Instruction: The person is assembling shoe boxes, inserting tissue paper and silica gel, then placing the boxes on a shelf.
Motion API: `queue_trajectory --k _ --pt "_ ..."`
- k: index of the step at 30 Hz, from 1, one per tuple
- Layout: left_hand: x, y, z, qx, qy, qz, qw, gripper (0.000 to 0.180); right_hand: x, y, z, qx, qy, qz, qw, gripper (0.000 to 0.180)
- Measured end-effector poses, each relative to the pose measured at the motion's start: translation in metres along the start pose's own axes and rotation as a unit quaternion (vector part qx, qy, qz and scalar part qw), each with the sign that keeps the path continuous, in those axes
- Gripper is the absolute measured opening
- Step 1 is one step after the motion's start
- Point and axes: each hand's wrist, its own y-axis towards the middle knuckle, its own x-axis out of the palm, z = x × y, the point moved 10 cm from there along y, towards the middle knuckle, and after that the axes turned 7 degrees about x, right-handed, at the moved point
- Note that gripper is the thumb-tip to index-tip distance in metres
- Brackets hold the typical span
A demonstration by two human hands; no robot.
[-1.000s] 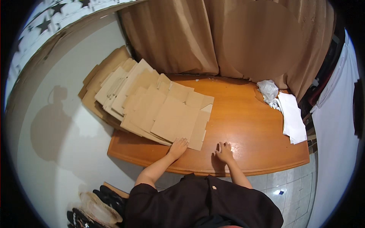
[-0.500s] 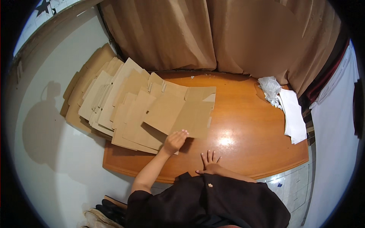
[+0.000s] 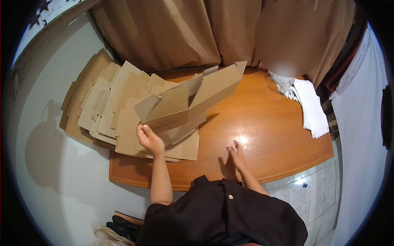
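Note:
A brown cardboard box (image 3: 213,88), partly unfolded with its flaps standing up, is tilted above the wooden table (image 3: 262,127). My left hand (image 3: 150,139) grips its near left corner, fingers closed on the cardboard edge. Beneath and to the left of the box lies a stack of flattened cardboard boxes (image 3: 127,115), fanned out toward the wall. My right hand (image 3: 236,153) is raised a little over the table, to the right of the stack. It holds nothing, and its fingers are apart and slightly bent.
White paper sheets (image 3: 310,108) and crumpled clear plastic (image 3: 286,85) lie at the table's far right. A brown curtain (image 3: 164,37) hangs behind the table. The wall (image 3: 49,135) stands on the left. Dark shoes (image 3: 124,227) are on the floor at lower left.
My left hand has lifted the cardboard box off the stack and moved left, and the box has opened from flat. My right hand has risen from lying flat on the table.

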Motion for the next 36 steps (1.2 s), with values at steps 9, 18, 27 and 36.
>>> queue_trajectory --k 9,18,27,36 --pt "0.013 0.001 0.004 -0.077 -0.289 -0.045 0.953 0.023 -0.103 0.001 -0.157 -0.073 0.215 0.063 0.972 0.073" --pt "0.035 -0.040 -0.005 -0.178 -0.364 -0.082 0.911 0.022 -0.016 -0.018 -0.111 0.037 0.344 -0.272 0.898 0.065" --pt "0.053 -0.065 -0.092 -0.222 -0.344 -0.097 0.907 0.027 -0.059 -0.012 -0.057 0.059 0.323 -0.145 0.933 0.055" --pt "0.052 -0.139 -0.163 -0.423 -0.138 -0.230 0.865 0.063 -0.055 -0.035 -0.028 0.052 0.189 -0.135 0.971 0.042"
